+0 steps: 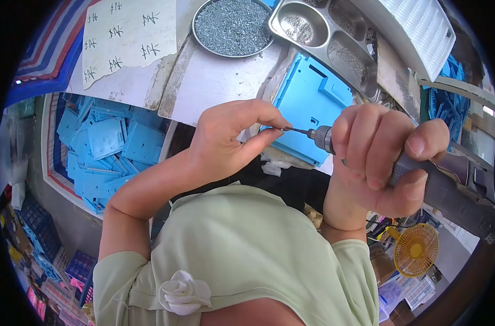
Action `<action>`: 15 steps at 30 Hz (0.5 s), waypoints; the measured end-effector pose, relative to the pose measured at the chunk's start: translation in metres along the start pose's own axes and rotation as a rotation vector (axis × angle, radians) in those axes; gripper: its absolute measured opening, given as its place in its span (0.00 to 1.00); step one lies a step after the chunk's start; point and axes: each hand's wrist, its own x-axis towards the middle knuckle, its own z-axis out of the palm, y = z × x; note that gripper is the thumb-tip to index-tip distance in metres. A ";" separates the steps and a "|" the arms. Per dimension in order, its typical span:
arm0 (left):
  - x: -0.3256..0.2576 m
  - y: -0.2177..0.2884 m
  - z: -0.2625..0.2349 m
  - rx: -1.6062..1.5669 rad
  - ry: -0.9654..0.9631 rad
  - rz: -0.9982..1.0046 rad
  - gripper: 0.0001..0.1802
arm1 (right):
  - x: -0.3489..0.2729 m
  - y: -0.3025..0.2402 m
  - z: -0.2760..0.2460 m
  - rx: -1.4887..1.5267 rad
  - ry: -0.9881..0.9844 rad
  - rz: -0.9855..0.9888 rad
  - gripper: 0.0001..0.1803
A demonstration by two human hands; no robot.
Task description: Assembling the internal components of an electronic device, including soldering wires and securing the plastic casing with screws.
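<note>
In my right hand [380, 152] is a grey electric screwdriver [451, 195], its body running back to the lower right. The thin bit [299, 130] points left, toward my left hand [228, 133]. There my thumb and forefinger pinch a small dark piece, seemingly a screw [285, 129], at the bit's tip; the fingers partly hide it. Beneath and beyond the bit lies a light blue plastic panel [299, 100] with a raised block and small cutouts. Both hands are held above the table, off the panel.
A round tray of screws [233, 27] stands at the back, beside a metal compartment tray [334, 46] with more small parts. Blue panels [106, 138] fill a bin at left. A white ribbed tray [410, 32] rises at back right. A yellow fan [416, 250] is lower right.
</note>
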 end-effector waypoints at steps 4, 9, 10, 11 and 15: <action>-0.004 -0.003 0.006 -0.005 0.073 0.063 0.13 | -0.002 -0.004 0.006 -0.011 -0.030 0.033 0.14; -0.004 -0.004 0.006 0.146 0.083 0.223 0.17 | -0.006 0.000 0.015 -0.076 0.033 0.043 0.14; -0.005 -0.012 0.006 0.203 0.063 0.300 0.21 | -0.008 0.001 0.016 -0.068 0.058 0.051 0.14; -0.007 -0.015 0.004 0.265 0.048 0.377 0.24 | -0.010 0.005 0.018 -0.027 0.081 0.054 0.14; -0.012 -0.004 -0.012 0.299 0.082 0.189 0.37 | -0.026 0.019 0.030 0.141 0.176 0.093 0.18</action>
